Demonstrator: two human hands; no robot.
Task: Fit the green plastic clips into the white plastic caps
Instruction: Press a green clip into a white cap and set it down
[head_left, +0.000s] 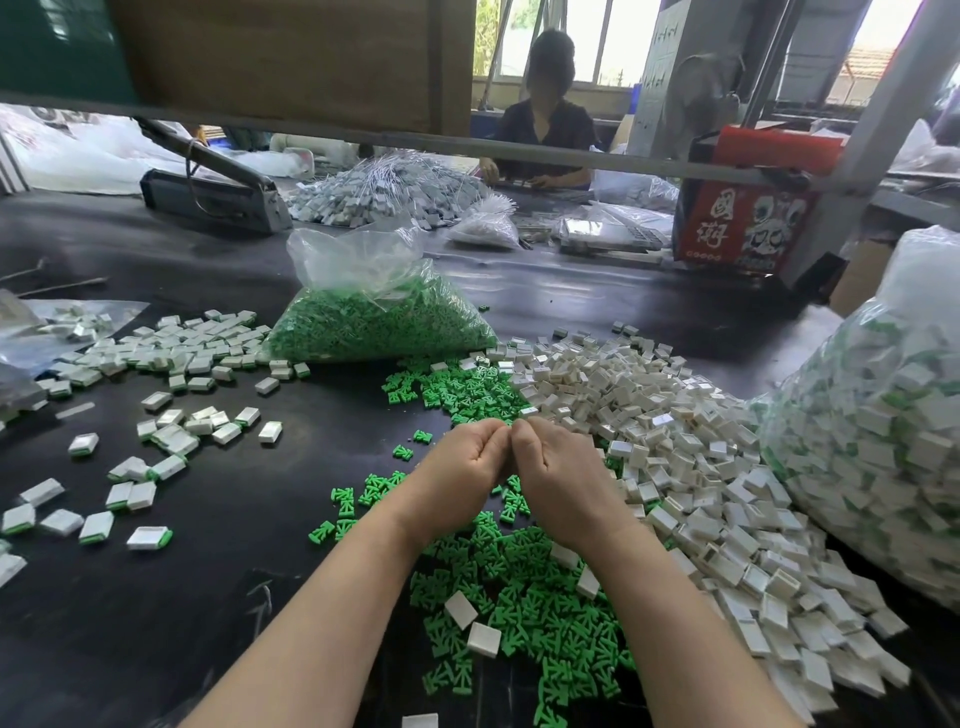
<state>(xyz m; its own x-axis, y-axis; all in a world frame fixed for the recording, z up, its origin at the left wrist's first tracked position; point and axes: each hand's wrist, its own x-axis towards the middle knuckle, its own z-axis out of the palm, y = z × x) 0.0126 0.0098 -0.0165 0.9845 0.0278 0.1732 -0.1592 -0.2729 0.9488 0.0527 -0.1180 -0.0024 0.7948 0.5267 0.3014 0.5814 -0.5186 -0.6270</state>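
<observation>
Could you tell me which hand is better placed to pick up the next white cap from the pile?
The right hand: the pile of white caps lies directly beside it, while the left hand sits over the loose green clips.

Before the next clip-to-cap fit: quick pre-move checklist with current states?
1. Loose green clips within reach: ok, a pile lies under both forearms.
2. Empty white caps within reach: ok, a heap lies beside the right hand.
3. Hands together over the work: ok, left hand and right hand meet at the fingertips.
4. Parts held between the fingers: cannot tell, curled fingers hide them.
5. Finished pieces kept separate: ok, spread out to the left.
6. Clip refill: ok, bag of clips open behind the pile.
</observation>
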